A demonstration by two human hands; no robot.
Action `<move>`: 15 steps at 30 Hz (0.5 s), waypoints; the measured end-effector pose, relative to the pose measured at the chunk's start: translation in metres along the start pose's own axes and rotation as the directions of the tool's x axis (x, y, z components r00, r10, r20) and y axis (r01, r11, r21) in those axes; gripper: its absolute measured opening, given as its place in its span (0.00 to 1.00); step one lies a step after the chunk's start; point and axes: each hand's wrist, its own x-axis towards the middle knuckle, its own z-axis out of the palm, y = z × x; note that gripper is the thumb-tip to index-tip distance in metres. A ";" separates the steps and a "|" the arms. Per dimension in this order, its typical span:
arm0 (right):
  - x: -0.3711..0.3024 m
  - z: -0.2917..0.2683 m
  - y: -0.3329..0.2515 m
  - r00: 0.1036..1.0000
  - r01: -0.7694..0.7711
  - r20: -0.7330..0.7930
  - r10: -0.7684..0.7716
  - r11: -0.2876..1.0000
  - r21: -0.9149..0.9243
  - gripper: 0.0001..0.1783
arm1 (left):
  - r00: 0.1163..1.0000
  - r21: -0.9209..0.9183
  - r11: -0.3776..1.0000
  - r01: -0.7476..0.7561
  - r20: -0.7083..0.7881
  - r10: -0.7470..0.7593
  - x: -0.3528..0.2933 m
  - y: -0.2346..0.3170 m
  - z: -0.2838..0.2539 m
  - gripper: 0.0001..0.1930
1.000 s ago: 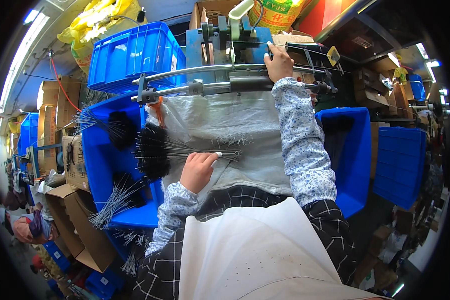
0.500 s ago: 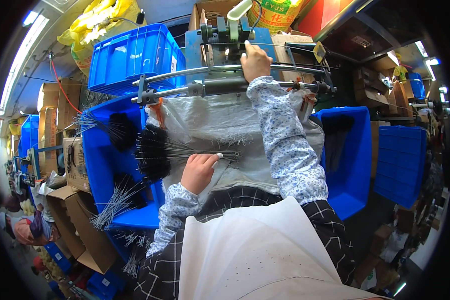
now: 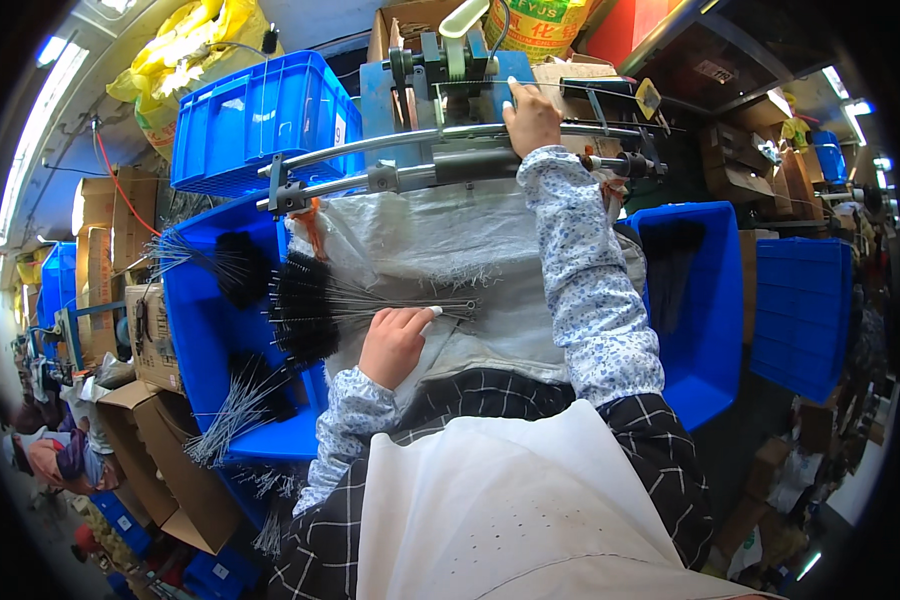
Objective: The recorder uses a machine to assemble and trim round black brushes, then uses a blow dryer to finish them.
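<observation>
My right hand [image 3: 533, 118] is closed at the front of a small bench machine [image 3: 453, 75], its fingertips on a thin wire [image 3: 580, 85] that runs sideways across it. My left hand [image 3: 394, 345] lies closed over the wire stems of a bundle of black-bristled brushes [image 3: 305, 308]. These brushes rest on a whitish woven sheet [image 3: 420, 235] hung below the machine's metal rails [image 3: 410, 178]. Bristle heads point left and looped wire ends point right. The undersides of my left fingers are hidden.
At the left, a blue bin [image 3: 195, 330] holds more wire-stemmed brushes [image 3: 232, 410]. Another blue bin [image 3: 705, 330] with dark brushes stands at the right. A blue crate [image 3: 255, 125] sits beside the machine. An open cardboard box [image 3: 165, 465] is at the lower left.
My right hand has shifted a little to the right along the machine, and the thin wire has moved right with it. My left hand stays on the brush stems.
</observation>
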 end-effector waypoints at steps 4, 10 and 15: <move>0.001 -0.005 0.012 1.000 -0.019 0.012 0.019 1.000 -0.005 0.20 | 0.999 0.028 0.999 -0.021 -0.024 0.021 0.000 0.000 0.001 0.21; -0.001 -0.008 0.014 1.000 -0.019 0.007 0.019 1.000 0.008 0.19 | 0.996 0.051 0.999 -0.007 -0.084 0.012 -0.003 0.000 -0.011 0.19; 0.002 -0.005 0.040 0.999 -0.042 0.023 0.042 0.999 -0.007 0.19 | 0.659 0.359 0.821 0.444 -0.752 -0.028 -0.031 -0.034 -0.049 0.10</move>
